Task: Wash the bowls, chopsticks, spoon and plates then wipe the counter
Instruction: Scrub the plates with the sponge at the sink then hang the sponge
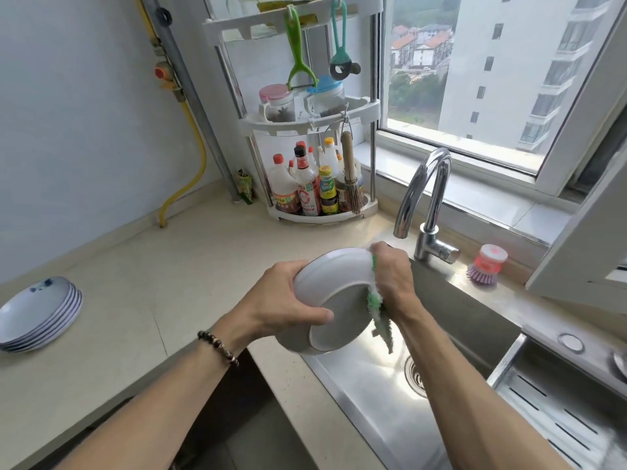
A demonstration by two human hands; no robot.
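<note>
My left hand grips a white bowl by its rim and holds it tilted above the left edge of the steel sink. My right hand clutches a green and white dishcloth and presses it against the bowl's right rim; the cloth's tail hangs down over the sink. A stack of several white plates with a blue pattern sits on the beige counter at the far left. No chopsticks or spoon are in view.
A chrome faucet arches over the sink's back edge. A pink and purple dish brush stands on the ledge to its right. A white corner rack with sauce bottles stands behind. A slotted drain tray lies at the right.
</note>
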